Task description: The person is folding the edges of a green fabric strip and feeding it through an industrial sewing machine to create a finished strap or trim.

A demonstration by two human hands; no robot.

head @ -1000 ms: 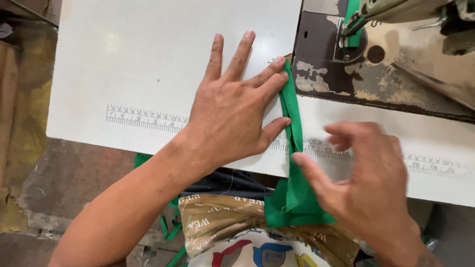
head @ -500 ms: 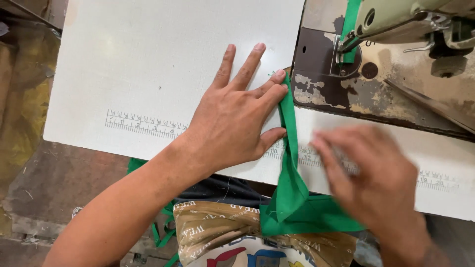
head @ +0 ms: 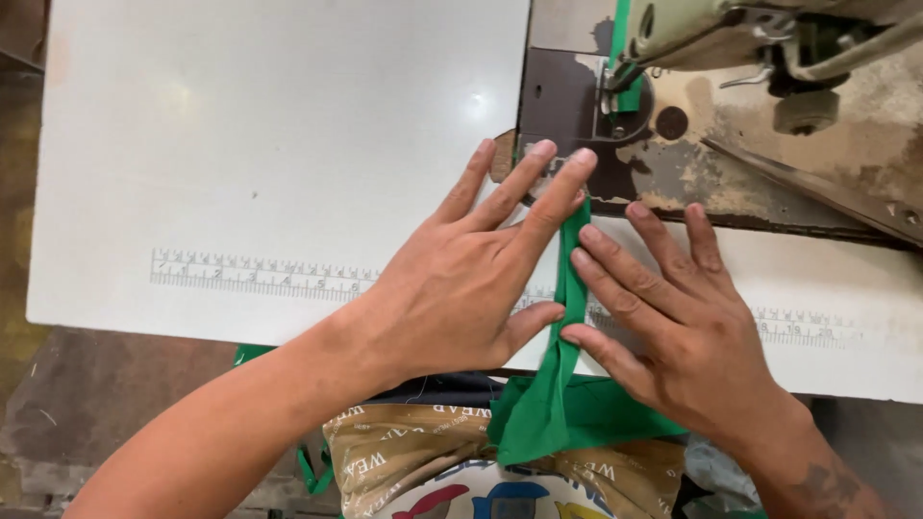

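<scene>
Green fabric strip (head: 573, 288) between flat hands

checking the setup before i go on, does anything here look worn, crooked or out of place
The metal bed of the sewing machine is badly worn, its dark paint flaked off in pale patches. The green strip lies straight between the left hand and right hand. Nothing is spilled.
</scene>
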